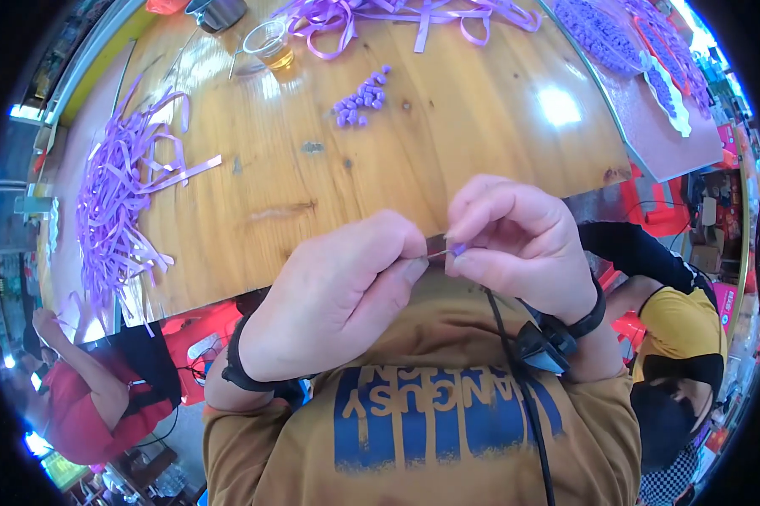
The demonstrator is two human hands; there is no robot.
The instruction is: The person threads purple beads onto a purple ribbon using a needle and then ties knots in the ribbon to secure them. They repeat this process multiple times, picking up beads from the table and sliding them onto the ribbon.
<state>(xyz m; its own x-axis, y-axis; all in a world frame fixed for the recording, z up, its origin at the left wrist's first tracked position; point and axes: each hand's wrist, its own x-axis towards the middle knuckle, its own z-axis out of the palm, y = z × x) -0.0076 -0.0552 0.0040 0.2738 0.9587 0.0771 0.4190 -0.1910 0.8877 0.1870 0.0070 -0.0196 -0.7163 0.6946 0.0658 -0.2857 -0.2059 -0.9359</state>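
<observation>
Close to my body, just over the table's near edge, my two hands face each other. The left hand (338, 287) pinches a thin stick or wire (436, 254) between thumb and forefinger; most of it is hidden by the fingers. My right hand (519, 244) has thumb and forefinger around a small purple piece (458, 250), which touches the end of the thin stick. Whether the stick goes through it is too small to tell. Farther out, a loose pile of similar small purple pieces (363, 99) lies on the wooden table (253, 160).
Purple ribbons lie heaped at the left (114, 202) and more ribbons (329, 21) at the far edge. A clear plastic cup (270, 46) with yellowish liquid stands beside a metal mug (215, 13). Purple pieces fill trays (595, 34) at far right. Other people sit left (85, 405) and right (684, 329).
</observation>
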